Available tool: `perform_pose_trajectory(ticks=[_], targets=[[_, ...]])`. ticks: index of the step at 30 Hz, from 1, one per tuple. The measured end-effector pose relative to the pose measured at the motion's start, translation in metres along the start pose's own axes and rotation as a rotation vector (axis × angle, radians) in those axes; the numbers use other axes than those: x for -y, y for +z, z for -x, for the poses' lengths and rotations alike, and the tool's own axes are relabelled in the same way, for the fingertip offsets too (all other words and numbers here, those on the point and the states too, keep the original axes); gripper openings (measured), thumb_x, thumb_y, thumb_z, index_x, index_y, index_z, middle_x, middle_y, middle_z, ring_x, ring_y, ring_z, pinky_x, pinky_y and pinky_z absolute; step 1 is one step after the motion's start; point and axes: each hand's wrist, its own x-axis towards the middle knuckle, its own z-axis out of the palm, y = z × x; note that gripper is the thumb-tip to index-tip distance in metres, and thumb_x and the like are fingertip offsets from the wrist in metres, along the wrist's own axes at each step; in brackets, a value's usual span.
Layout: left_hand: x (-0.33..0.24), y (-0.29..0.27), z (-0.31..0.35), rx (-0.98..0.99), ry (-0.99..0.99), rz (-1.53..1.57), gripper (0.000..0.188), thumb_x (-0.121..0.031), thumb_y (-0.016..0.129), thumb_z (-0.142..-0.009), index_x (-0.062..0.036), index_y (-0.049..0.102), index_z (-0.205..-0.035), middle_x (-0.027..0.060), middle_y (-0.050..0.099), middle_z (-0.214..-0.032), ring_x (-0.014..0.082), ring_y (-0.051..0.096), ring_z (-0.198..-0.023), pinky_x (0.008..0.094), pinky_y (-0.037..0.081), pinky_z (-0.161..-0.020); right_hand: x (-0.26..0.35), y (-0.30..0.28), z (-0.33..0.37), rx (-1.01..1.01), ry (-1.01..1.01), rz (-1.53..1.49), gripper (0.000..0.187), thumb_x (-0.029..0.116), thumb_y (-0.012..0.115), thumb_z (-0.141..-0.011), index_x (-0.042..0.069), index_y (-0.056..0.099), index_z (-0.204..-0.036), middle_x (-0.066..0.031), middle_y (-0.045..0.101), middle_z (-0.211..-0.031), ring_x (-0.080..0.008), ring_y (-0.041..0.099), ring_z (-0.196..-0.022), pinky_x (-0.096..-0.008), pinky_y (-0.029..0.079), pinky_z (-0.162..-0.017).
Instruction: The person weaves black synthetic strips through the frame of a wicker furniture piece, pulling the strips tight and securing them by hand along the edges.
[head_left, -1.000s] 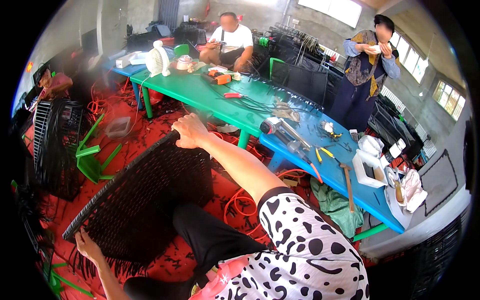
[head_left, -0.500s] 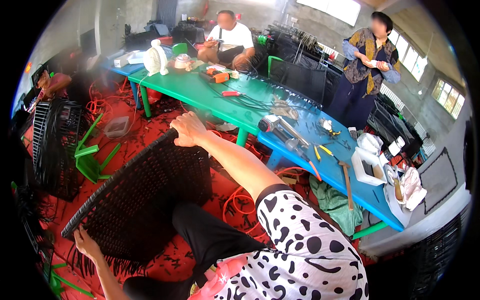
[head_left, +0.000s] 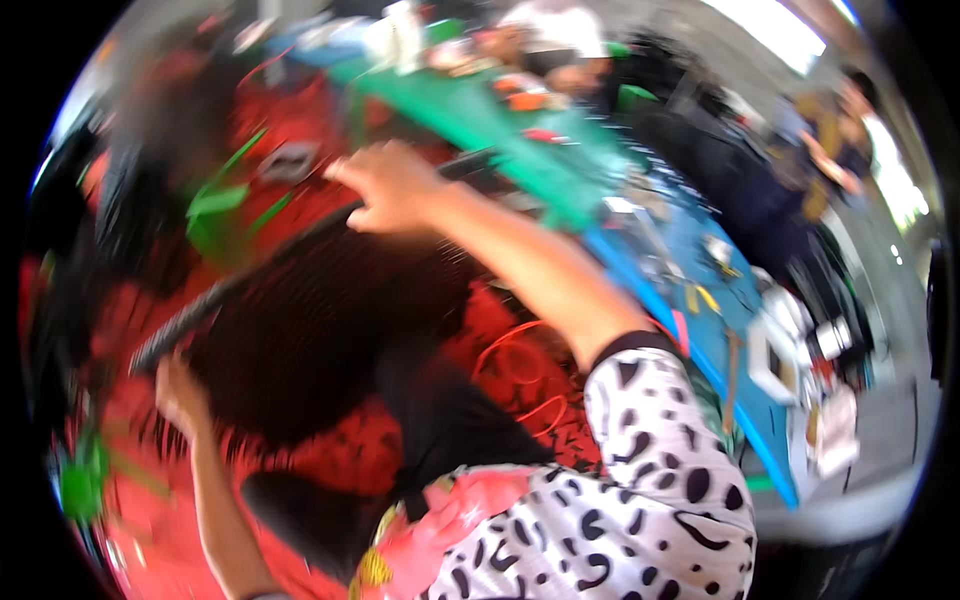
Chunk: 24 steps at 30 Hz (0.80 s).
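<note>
A black woven panel [head_left: 300, 330] with a thick rolled rim slants across my lap and the red floor. My left hand [head_left: 182, 395] grips it just under the lower-left end of the rim; blur softens the fingers. My right hand [head_left: 395, 188] is over the upper part of the rim, fingers stretched out to the left and the thumb apart below them. The rim runs on past the right hand toward the green table. Whether the right palm touches the rim cannot be made out.
A green table [head_left: 440, 105] and a blue table [head_left: 765, 425] stand ahead and to the right, with tools, a fan [head_left: 397, 40] and a white bin [head_left: 775, 360]. A green chair [head_left: 218, 215] lies left. Orange hose [head_left: 515, 345] loops over the floor. Two people are beyond the tables.
The view has swung and blurred. My right hand has loosened from the panel's upper corner and now sits partway along the rim, fingers extended. My left hand stays near the lower-left end.
</note>
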Motion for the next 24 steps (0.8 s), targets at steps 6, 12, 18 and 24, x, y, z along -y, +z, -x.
perform_pose_trajectory(ticks=[6,12,18,24], targets=[[-0.107,-0.043,-0.050,-0.205,-0.376,0.831,0.017,-0.016,0.056,-0.085,-0.0039,0.058,-0.073,0.0064,0.047,-0.057,0.0146,0.043,-0.051,0.0322,0.037,-0.049,0.091,-0.001,-0.049,-0.114,-0.122,-0.124,0.067,0.031,0.074,-0.066,0.002,0.048,-0.121,-0.0173,0.053,-0.120,-0.0310,0.049,-0.112,-0.0401,0.040,-0.094],[-0.105,-0.062,-0.046,-0.191,-0.564,1.068,0.023,-0.016,0.063,-0.082,-0.0005,0.054,-0.067,0.0036,0.044,-0.051,0.0070,0.036,-0.049,0.0268,0.034,-0.046,0.136,0.038,-0.077,0.082,-0.024,-0.061,0.063,0.050,0.067,-0.069,0.002,0.055,-0.107,-0.0173,0.062,-0.095,-0.0299,0.062,-0.089,-0.0406,0.050,-0.074],[-0.090,-0.060,-0.035,-0.147,-0.630,1.250,0.019,-0.014,0.061,-0.082,0.0003,0.058,-0.070,-0.0003,0.046,-0.052,0.0051,0.038,-0.050,0.0237,0.033,-0.046,0.156,0.049,-0.079,0.078,0.032,0.050,0.051,0.053,0.064,-0.072,0.003,0.058,-0.084,-0.0137,0.065,-0.080,-0.0310,0.064,-0.075,-0.0413,0.051,-0.067],[-0.077,-0.061,-0.031,-0.024,-0.734,1.585,0.014,-0.012,0.059,-0.084,-0.0014,0.062,-0.075,-0.0012,0.051,-0.057,0.0045,0.042,-0.048,0.0197,0.032,-0.045,0.163,0.053,-0.082,0.068,0.040,0.075,0.050,0.052,0.063,-0.073,0.004,0.058,-0.084,-0.0134,0.065,-0.080,-0.0309,0.064,-0.075,-0.0420,0.051,-0.067]])
